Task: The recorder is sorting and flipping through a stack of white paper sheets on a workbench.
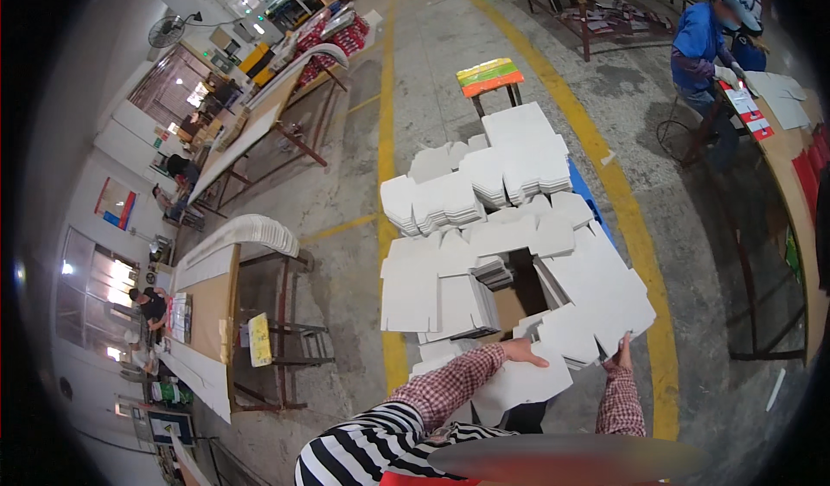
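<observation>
1. Left hand: it lies flat, fingers stretched to the right, on top of a white die-cut cardboard blank at the near edge of the pile. The grip is open and spread; whether the thumb curls under the sheet cannot be told.
2. For a clean lift, judged from this view, keep the left palm pressing down on the sheet until both sides carry it, so that neighbouring blanks do not slide.
3. The blank sits directly under the left hand and reaches right toward the other hand; it overlaps the near stack of blanks.
4. Pile of flat blanks: it spreads far and left of the hands, on a blue pallet on the floor, in loose, leaning stacks. Draw the sheet toward the near side, away from these.
5. Right hand: fingers point up at the right edge of the near stack, touching it. How far this grip is closed cannot be told.
</observation>
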Demonstrator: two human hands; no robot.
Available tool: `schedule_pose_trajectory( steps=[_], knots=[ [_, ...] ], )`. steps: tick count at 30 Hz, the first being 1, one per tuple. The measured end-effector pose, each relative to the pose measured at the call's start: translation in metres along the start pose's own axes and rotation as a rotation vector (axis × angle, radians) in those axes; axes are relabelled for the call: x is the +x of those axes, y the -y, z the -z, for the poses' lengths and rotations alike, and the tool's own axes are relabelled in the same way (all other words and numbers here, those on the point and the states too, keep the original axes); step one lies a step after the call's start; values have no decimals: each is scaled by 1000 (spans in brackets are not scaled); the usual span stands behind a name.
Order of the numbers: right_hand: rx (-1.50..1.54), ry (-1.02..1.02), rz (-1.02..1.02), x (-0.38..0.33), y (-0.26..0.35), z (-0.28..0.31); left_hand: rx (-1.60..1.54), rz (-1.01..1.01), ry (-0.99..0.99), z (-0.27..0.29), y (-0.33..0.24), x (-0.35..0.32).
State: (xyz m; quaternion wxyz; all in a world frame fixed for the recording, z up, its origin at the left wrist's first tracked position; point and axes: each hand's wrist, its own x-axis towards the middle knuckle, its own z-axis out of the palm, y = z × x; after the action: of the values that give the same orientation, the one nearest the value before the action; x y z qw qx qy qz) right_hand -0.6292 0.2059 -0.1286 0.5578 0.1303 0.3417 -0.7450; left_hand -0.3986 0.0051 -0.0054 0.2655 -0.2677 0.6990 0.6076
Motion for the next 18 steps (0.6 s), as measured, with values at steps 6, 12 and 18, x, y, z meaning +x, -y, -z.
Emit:
schedule_pose_trajectory(
  steps=[6,12,18],
  knots=[
    [-71,-77,-33,9,-6,-30,115,121,-79,-12,29,1],
    [-248,-216,36,-29,13,-80,-84,-2,-37,1,-21,-74],
    [-364,-215,-170,-150,18,-97,227,-104,-105,-23,-37,-170]
  ],
)
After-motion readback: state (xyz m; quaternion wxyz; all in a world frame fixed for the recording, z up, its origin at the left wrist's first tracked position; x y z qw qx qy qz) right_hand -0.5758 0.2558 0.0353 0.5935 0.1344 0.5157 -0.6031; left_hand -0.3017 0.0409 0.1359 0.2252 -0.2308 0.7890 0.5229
